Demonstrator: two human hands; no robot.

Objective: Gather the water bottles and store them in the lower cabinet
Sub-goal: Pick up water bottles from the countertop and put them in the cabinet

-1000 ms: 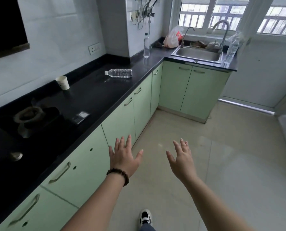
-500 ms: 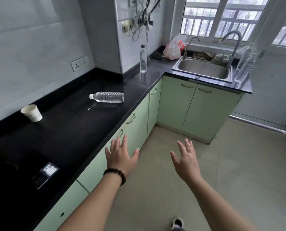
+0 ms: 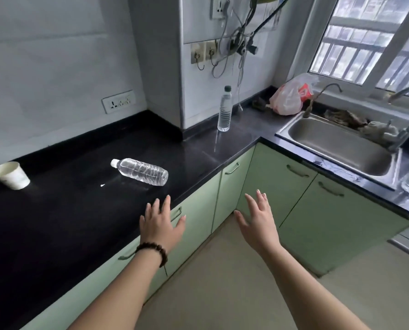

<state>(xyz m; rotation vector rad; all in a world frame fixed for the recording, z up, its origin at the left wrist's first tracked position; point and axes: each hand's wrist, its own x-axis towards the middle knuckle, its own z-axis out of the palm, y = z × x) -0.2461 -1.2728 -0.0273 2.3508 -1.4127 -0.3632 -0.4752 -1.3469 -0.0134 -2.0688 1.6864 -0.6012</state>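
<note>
The black bench (image 3: 55,225) runs to an inner corner. One water bottle (image 3: 141,171) lies near its front edge; another bottle (image 3: 224,110) stands by the back wall. Left hand (image 3: 159,225) and right hand (image 3: 258,222) hover spread wide, empty, over the front edge and floor.

- A black worktop (image 3: 55,222) runs in an L along pale grey walls (image 3: 55,55) and turns toward the window.
- Pale green cabinet doors (image 3: 270,186) with curved metal handles sit below it.
- A steel sink (image 3: 341,148) is set into the far run, with a curved tap (image 3: 317,96) behind it.
- A barred window (image 3: 365,44) lets in daylight.
- A socket plate (image 3: 119,101) is on the wall; cables (image 3: 241,44) hang near two hooks (image 3: 204,55).
- The floor (image 3: 222,294) is beige tile.
</note>
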